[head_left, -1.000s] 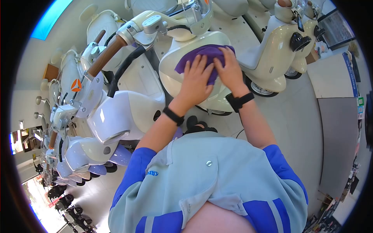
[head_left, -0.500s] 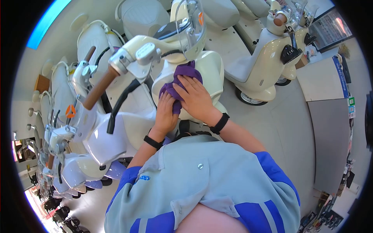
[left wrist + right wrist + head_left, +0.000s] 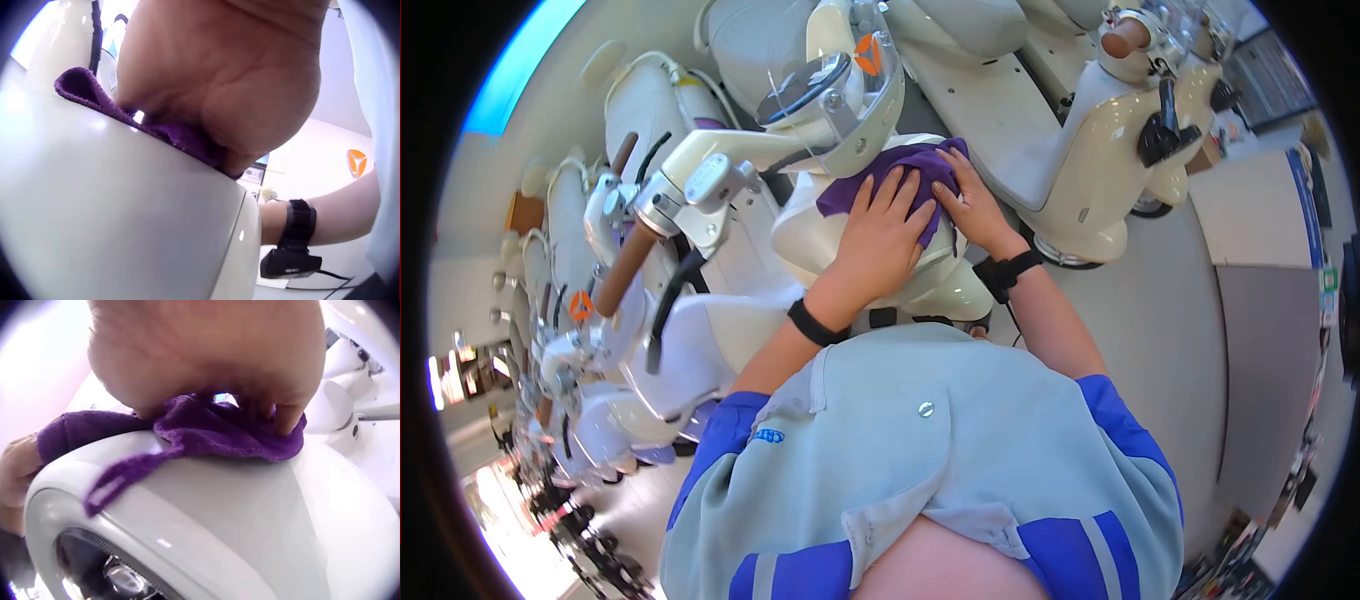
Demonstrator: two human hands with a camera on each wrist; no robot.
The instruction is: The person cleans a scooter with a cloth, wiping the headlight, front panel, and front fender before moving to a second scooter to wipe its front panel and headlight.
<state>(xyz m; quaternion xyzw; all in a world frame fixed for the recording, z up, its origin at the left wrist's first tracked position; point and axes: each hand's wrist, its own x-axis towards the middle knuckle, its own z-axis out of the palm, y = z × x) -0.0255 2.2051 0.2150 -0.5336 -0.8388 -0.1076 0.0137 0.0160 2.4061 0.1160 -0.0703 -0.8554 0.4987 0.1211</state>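
A purple cloth (image 3: pixel 910 156) lies bunched over the rounded, glossy cream front panel (image 3: pixel 798 235) of a scooter. My left hand (image 3: pixel 878 245) rests on the cloth with fingers long and spread. Beside it, my right hand (image 3: pixel 982 218) presses the cloth's right side, thumb and fingers apart. Seen from the right wrist, folds of cloth bulge under the palm, and a loose strip hangs toward a round headlight (image 3: pixel 122 575). In the left wrist view, one cloth edge curls up off the white bodywork (image 3: pixel 112 206).
The scooter's handlebar with a brown grip (image 3: pixel 626 268) and a black lever (image 3: pixel 670 315) juts out at left. Above the panel is a clear windshield (image 3: pixel 870 120). Another cream scooter (image 3: pixel 1090 170) stands at right, before a counter (image 3: pixel 1268 350). More scooters line the left.
Both hands went left with the cloth, then back right and spread it wider over the panel. The right hand was over the cloth's middle; now it is on its right side.
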